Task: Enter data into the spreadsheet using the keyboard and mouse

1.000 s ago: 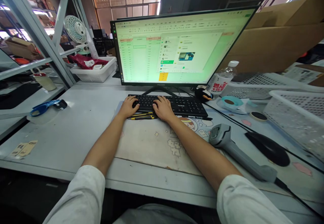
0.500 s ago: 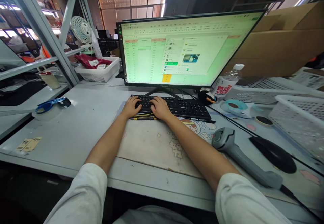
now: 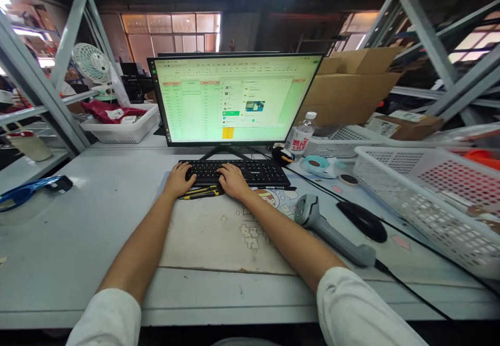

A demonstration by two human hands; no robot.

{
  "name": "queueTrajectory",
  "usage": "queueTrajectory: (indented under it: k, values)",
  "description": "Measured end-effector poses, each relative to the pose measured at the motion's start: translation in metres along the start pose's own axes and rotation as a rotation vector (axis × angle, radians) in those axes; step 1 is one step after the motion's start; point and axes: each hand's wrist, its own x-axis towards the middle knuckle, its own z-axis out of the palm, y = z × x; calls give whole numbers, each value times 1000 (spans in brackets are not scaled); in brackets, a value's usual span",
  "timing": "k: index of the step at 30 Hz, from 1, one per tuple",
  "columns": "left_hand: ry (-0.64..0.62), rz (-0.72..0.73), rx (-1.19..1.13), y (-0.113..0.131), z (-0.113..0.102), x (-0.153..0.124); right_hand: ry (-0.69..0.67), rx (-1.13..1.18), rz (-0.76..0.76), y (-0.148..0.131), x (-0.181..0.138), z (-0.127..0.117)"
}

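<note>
My left hand [image 3: 179,179] rests on the left end of a black keyboard [image 3: 261,173], its fingers spread over the keys. Near the keyboard's middle lies my right hand [image 3: 233,180], fingers also stretched out on the keys. Neither hand holds anything. Between them, just below the keyboard, lie yellow-and-black box cutters [image 3: 201,193]. A black pen [image 3: 279,188] lies along the keyboard's lower right edge. Behind the keyboard stands a monitor [image 3: 195,111] showing a spreadsheet with a chat window over it. Under my wrists is a printed desk mat [image 3: 207,236].
To the right lie a grey barcode scanner [image 3: 332,231] and a black mouse [image 3: 363,222] with cables. A bottle [image 3: 301,135], a tape roll [image 3: 317,164] and a white basket [image 3: 414,195] stand farther right. Another basket [image 3: 125,131] holds red packaging at back left.
My view has turned to the right and levelled, so the monitor and keyboard sit farther left. Both hands stay on the keyboard, with little visible finger movement.
</note>
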Motion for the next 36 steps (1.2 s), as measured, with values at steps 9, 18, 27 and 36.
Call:
queueTrajectory:
  k: [9,18,27,36]
  values:
    - [-45,-73,120,5,-4,-3,160,70,14,25,-15,4]
    - [-17,-31,130,-1,0,0,190,79,2,22,-15,6]
    - [85,14,34,-7,0,1,53,71,-3,15,4,0]
    - [141,-26,-18,-5,-5,4,-61,28,-32,-13,30,17]
